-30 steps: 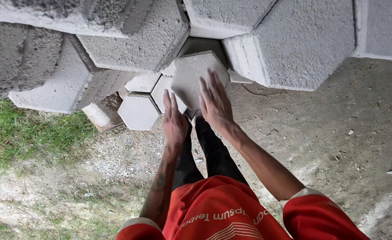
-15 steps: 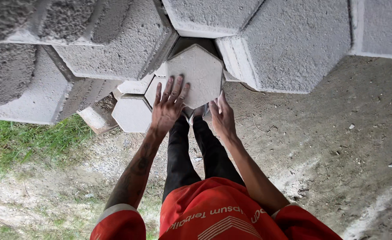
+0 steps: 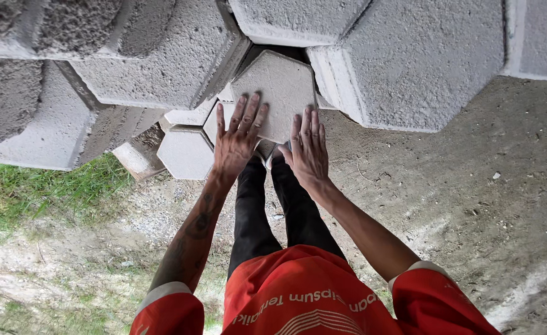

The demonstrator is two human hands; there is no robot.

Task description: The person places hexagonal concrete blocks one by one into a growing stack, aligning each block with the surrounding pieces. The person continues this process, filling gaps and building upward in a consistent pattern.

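Pressing hex paver (image 3: 279,87) w/ spread-fingered left hand (image 3: 236,146) & right hand (image 3: 307,155), bigger stacked blocks (image 3: 410,62) crowding around.

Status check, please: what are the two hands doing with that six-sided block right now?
Left hand flat on hexagonal concrete block, fingers spread. Right hand at its lower edge, open. Block wedged low among bigger stacked blocks; smaller hexagon beside it.

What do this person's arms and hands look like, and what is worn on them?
Both hands, the left hand and the right hand, are bare: no gloves. The short sleeves are orange-red with white cuffs. The left forearm bears dark tattoos.
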